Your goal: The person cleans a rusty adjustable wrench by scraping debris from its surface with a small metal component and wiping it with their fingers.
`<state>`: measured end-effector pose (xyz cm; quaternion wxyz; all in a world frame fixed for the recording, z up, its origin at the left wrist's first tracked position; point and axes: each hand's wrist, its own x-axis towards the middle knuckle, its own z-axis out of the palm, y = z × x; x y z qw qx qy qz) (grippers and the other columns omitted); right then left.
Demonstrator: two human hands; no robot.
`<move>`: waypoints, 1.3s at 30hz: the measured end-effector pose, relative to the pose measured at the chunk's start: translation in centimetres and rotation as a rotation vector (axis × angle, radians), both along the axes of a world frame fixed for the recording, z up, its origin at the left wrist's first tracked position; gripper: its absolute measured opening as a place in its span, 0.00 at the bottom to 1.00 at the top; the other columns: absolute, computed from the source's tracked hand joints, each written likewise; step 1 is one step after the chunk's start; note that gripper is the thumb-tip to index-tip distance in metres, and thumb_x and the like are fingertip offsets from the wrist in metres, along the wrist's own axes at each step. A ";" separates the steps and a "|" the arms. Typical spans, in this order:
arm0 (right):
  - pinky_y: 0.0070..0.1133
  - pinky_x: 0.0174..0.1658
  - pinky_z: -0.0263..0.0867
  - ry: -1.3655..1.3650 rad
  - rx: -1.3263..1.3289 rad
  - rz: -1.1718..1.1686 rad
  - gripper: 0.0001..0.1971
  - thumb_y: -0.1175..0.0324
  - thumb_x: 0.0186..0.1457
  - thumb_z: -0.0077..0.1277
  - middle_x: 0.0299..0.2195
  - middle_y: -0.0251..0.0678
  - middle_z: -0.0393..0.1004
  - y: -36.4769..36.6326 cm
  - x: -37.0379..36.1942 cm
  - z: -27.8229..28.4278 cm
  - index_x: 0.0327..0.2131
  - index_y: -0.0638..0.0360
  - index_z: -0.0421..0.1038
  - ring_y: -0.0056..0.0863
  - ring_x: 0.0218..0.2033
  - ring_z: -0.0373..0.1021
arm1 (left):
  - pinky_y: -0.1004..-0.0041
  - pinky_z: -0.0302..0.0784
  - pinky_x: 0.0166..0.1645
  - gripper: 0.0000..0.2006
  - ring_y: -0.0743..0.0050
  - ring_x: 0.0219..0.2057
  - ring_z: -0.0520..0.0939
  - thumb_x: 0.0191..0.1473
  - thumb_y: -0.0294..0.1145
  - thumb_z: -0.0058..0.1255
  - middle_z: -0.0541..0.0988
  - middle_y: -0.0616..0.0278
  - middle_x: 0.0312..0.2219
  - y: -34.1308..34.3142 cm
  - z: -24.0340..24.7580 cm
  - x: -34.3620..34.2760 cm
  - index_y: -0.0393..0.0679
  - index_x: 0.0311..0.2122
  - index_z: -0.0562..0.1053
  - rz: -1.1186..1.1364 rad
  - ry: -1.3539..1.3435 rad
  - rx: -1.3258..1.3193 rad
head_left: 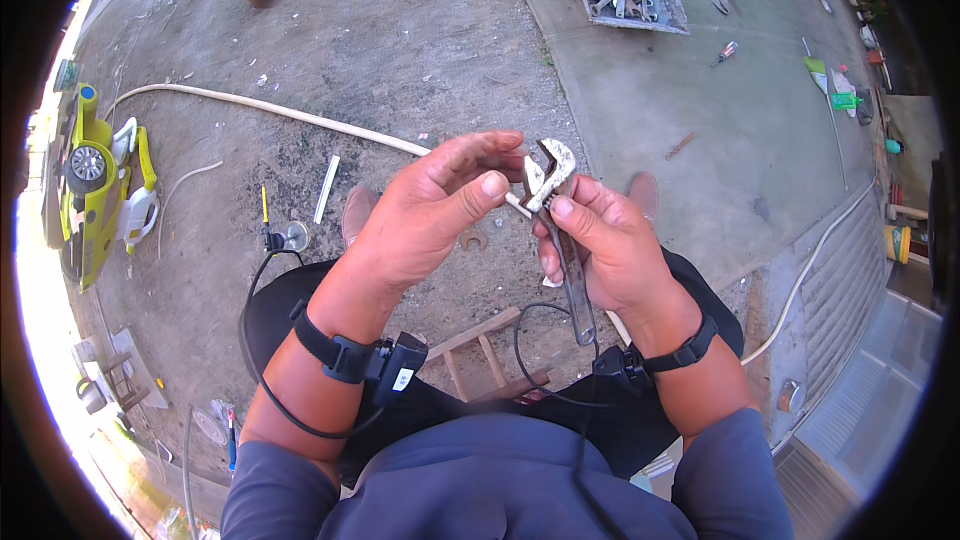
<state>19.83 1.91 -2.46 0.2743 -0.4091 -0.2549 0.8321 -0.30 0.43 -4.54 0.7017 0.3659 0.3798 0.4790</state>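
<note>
**Both hands working an adjustable wrench at lap height**

The worn adjustable wrench (560, 230) is standing nearly upright above the knees, jaw end up. The right hand (600, 245) is clenching its handle, thumb lying near the head. The left hand (430, 205) is pinching at the jaw end with thumb and forefinger. A pale hose (270, 110) is lying across the dirt beyond.

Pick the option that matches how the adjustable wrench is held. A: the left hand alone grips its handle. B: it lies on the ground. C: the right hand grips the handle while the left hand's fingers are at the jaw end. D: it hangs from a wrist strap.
C: the right hand wraps the handle of the adjustable wrench, and the left hand has its fingertips at the jaw end.
</note>
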 end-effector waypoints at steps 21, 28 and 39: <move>0.18 0.26 0.67 0.135 -0.001 0.110 0.13 0.64 0.61 0.48 0.29 0.35 0.71 -1.6 -0.6 1.0 0.43 0.64 0.68 0.22 0.22 0.70 | 0.66 0.78 0.46 0.31 0.60 0.49 0.75 0.52 0.44 0.59 0.72 0.47 0.50 -0.5 0.5 0.3 0.39 0.57 0.65 -0.165 -0.254 -0.039; 0.14 0.27 0.67 0.151 -0.084 0.064 0.08 0.65 0.62 0.48 0.27 0.30 0.70 -1.9 -1.2 1.5 0.36 0.60 0.67 0.17 0.21 0.69 | 0.67 0.74 0.50 0.31 0.63 0.48 0.75 0.50 0.45 0.61 0.73 0.48 0.50 -0.6 -0.1 0.2 0.40 0.56 0.67 -0.159 -0.232 -0.040; 0.17 0.26 0.67 0.270 -0.132 0.088 0.08 0.66 0.61 0.48 0.32 0.32 0.73 -1.7 -0.8 0.8 0.38 0.59 0.68 0.21 0.26 0.74 | 0.73 0.70 0.50 0.32 0.71 0.48 0.74 0.48 0.45 0.63 0.75 0.53 0.49 -0.4 1.0 -0.3 0.40 0.55 0.68 -0.167 -0.199 -0.073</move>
